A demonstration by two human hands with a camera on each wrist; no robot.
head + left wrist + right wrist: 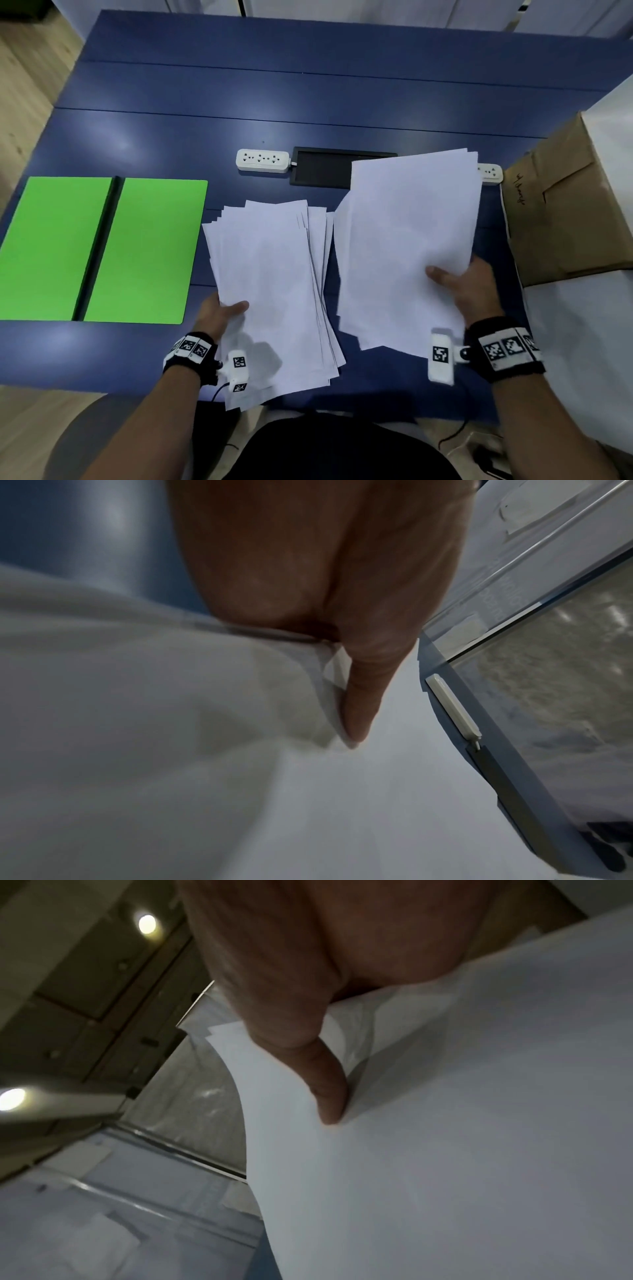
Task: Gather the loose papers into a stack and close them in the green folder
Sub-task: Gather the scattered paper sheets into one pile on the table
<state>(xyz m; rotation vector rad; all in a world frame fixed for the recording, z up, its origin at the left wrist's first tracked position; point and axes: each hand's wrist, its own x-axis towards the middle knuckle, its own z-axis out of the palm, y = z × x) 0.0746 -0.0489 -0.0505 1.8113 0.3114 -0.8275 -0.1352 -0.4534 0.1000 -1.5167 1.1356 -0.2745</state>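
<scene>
Table (308, 102): blue, planked, carrying everything below.
Green folder (150, 246): lies open and flat at the table's left, 2 green panels either side of a dark spine, well apart from both hands and just left of the papers.
Cardboard box (561, 212): brown, at the right edge of the table, with handwriting on its flap.
Right bundle of papers (407, 246): white sheets lifted off the table and tilted, roughly squared, covering part of the black panel (322, 169).
Left bundle of papers (270, 291): white sheets fanned unevenly, far edges staggered, near edge overhanging the table front; just beside the right bundle.
Power strip (263, 160): white, beyond the papers, next to the black panel; a 2nd strip (490, 172) shows past the right bundle.
Right hand (469, 291): pinches the right bundle at its near right edge, thumb on top, fingers hidden beneath; the wrist view shows the thumb (325, 1091) pressed on the sheet.
Left hand (219, 315): pinches the left bundle at its left edge, thumb over the top sheet, fingers underneath.
</scene>
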